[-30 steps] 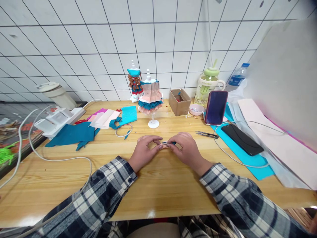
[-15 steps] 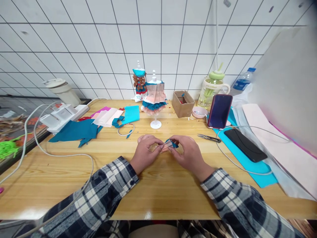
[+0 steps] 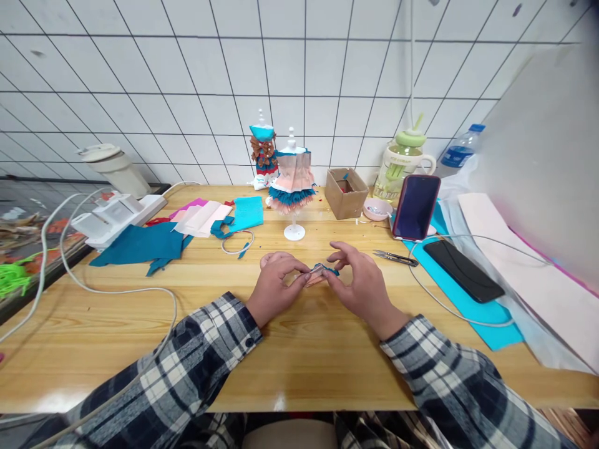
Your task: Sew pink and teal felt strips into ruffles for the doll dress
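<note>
Between my hands, low over the table, is a small folded piece of crinkled crepe paper (image 3: 318,279), pale pink with a teal edge. My left hand (image 3: 281,284) pinches its left end between thumb and forefinger. At its right end, the thumb of my right hand (image 3: 360,284) touches the paper, while the fingers are raised and spread away from the thumb. Just beyond stands a small white dress form (image 3: 294,232) wearing a pink-and-teal ruffled paper dress (image 3: 294,174). A second dressed form (image 3: 264,153) in teal, brown and red is behind it.
Thread snips (image 3: 395,258) lie right of my right hand. A cardboard box (image 3: 346,194), pink dish (image 3: 377,210), propped phone (image 3: 416,207) and black phone (image 3: 463,271) are farther right. Teal paper (image 3: 135,245), a hoop (image 3: 238,242), a power strip (image 3: 116,218) and a trailing cable (image 3: 140,292) occupy the left.
My right forefinger has lifted off the paper and the right-hand fingers have spread from the thumb. My left hand keeps its pinch. The view has tilted slightly.
</note>
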A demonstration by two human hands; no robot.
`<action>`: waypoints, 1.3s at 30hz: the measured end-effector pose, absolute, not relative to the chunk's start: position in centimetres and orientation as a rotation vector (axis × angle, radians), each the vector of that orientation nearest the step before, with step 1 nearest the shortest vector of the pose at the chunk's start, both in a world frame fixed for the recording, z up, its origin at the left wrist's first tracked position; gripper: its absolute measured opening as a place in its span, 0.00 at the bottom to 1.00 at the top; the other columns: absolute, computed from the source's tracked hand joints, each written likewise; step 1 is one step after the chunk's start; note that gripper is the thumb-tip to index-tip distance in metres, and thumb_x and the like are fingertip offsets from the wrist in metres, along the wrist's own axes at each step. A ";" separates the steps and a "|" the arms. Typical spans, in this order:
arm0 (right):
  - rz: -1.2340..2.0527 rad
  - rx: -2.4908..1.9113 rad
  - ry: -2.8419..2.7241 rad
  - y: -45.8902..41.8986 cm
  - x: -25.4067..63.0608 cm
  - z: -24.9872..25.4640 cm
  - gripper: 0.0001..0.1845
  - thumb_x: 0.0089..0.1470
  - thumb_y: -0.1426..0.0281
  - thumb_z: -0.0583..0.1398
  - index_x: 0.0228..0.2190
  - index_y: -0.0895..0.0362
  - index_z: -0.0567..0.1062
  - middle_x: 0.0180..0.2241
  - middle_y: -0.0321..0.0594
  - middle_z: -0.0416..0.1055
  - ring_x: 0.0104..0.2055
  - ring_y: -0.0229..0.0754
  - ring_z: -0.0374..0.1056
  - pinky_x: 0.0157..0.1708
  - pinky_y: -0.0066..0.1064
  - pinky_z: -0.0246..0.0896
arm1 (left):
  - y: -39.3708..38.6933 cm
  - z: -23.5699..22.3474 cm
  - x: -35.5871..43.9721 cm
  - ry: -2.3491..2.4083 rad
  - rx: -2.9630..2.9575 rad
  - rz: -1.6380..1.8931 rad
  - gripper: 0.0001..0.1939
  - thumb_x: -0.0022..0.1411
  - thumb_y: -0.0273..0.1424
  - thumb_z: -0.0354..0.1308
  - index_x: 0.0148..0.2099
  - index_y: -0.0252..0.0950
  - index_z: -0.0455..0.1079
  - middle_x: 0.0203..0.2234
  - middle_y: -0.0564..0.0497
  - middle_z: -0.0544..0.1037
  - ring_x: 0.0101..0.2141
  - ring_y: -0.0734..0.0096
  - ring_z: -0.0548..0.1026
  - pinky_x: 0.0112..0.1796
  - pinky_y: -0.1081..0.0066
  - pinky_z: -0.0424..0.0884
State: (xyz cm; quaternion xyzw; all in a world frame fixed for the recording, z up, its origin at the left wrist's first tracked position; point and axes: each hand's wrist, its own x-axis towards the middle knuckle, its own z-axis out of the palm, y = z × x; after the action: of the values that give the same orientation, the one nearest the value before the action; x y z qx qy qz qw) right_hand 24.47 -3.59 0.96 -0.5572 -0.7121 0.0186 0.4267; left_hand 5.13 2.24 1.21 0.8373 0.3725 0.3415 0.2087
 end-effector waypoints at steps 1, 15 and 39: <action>0.056 -1.391 -1.767 -3.6 24.6 1.0 0.26 0.54 0.66 0.61 0.54 0.53 0.64 0.40 0.40 0.76 0.36 0.43 0.71 0.45 0.40 0.62 | 2.2 1.2 5.1 1.043 2.331 0.945 0.06 0.59 0.34 0.59 0.33 0.40 0.75 0.30 0.52 0.79 0.37 0.66 0.73 0.44 0.63 0.63; 0.498 -1.325 -1.470 -2.8 24.5 0.6 0.05 0.53 0.66 0.63 0.31 0.53 0.78 0.33 0.38 0.78 0.38 0.43 0.74 0.42 0.37 0.68 | 1.6 1.5 4.6 1.005 2.170 1.062 0.20 0.60 0.37 0.59 0.54 0.41 0.69 0.39 0.49 0.79 0.44 0.63 0.74 0.50 0.60 0.64; 0.344 -1.389 -1.233 -5.3 29.1 3.9 0.09 0.59 0.62 0.56 0.33 0.52 0.73 0.35 0.41 0.75 0.40 0.47 0.72 0.40 0.38 0.69 | 11.4 -0.2 6.5 1.361 1.783 1.080 0.17 0.58 0.45 0.53 0.35 0.38 0.75 0.32 0.48 0.82 0.35 0.58 0.78 0.36 0.65 0.73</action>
State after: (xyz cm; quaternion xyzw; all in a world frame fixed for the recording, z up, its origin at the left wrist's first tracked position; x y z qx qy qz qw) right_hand 29.07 -5.32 3.91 -0.5958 -0.5287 0.1474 0.5863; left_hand 6.48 11.44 -0.24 0.6785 0.5178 0.4110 0.3204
